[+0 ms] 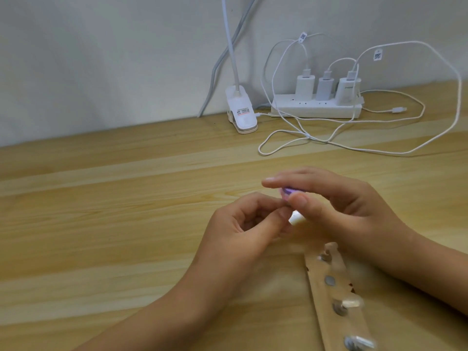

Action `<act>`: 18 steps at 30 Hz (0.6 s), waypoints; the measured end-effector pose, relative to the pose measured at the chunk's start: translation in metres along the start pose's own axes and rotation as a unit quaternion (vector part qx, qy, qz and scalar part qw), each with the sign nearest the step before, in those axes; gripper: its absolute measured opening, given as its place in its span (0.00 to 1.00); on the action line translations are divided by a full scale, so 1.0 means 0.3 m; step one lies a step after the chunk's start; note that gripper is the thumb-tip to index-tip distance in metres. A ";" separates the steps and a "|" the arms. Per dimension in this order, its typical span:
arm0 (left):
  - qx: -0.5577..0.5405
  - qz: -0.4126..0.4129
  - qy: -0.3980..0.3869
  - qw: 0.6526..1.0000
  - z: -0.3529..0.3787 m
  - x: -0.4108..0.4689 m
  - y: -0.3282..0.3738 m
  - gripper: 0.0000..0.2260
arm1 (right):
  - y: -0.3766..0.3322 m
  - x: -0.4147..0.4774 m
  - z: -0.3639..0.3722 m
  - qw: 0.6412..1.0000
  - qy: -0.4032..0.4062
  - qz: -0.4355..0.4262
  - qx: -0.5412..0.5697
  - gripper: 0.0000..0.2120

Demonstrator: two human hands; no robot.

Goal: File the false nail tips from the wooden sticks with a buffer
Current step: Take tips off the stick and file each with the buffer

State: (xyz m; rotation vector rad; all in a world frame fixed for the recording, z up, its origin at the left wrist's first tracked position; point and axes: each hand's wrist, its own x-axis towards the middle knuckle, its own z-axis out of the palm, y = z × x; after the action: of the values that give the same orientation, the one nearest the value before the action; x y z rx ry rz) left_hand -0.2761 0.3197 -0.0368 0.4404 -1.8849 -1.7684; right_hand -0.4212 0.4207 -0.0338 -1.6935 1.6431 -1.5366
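Pale wood-grain worktop [126,198] fills the lower frame and runs back to a plain off-white wall [101,59].

Both hands are together at centre, just above the surface, fingertips touching. L hand [240,224] has its fingers curled, thumb & forefinger pinching a small white nail tip [296,220] that pokes out toward the R hand and is partly hidden by fingers. R hand [336,206] pinches a purple buffer [288,191] betw thumb and straight fingers. Only the buffer's end shows, right against the L fingertips.

Wooden stick [317,285] lies flat on the worktop, near edge, under the R wrist and angled away to the bottom right. It carries grey blobs [330,281] in a row, w/ 2 more clear tips [351,304] on the lower ones, blurred.

At the back by the wall: white clip lamp [241,115], neck going up out of frame, and a grey cable [215,72] beside it. White power strip [316,108] w/ 3 chargers [305,87] plugged in. White cables [354,148] loop loose over the worktop to the right
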 end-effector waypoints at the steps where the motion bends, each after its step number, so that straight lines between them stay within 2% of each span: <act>1: -0.005 0.001 0.000 1.000 0.001 -0.001 0.001 0.08 | -0.002 -0.002 0.001 1.000 -0.005 -0.014 -0.009 0.12; 6: -0.003 0.001 0.005 1.000 -0.003 0.000 0.001 0.07 | 0.005 0.002 0.000 0.999 0.011 0.033 0.026 0.13; 9: 0.001 0.001 0.003 1.000 -0.003 -0.003 0.006 0.06 | -0.005 -0.003 0.004 1.000 -0.003 -0.006 -0.004 0.13; 13: -0.001 -0.001 0.010 1.000 -0.004 0.000 0.000 0.08 | -0.001 0.000 0.004 1.000 0.016 0.026 0.007 0.13; 18: -0.009 0.011 -0.004 1.000 0.000 -0.001 0.002 0.06 | -0.013 -0.003 0.016 0.999 0.002 -0.011 -0.034 0.14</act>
State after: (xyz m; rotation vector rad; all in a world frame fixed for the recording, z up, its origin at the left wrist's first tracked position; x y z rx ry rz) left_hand -0.2757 0.3199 -0.0363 0.4059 -1.8703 -1.7749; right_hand -0.4150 0.4205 -0.0328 -1.7489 1.7016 -1.5102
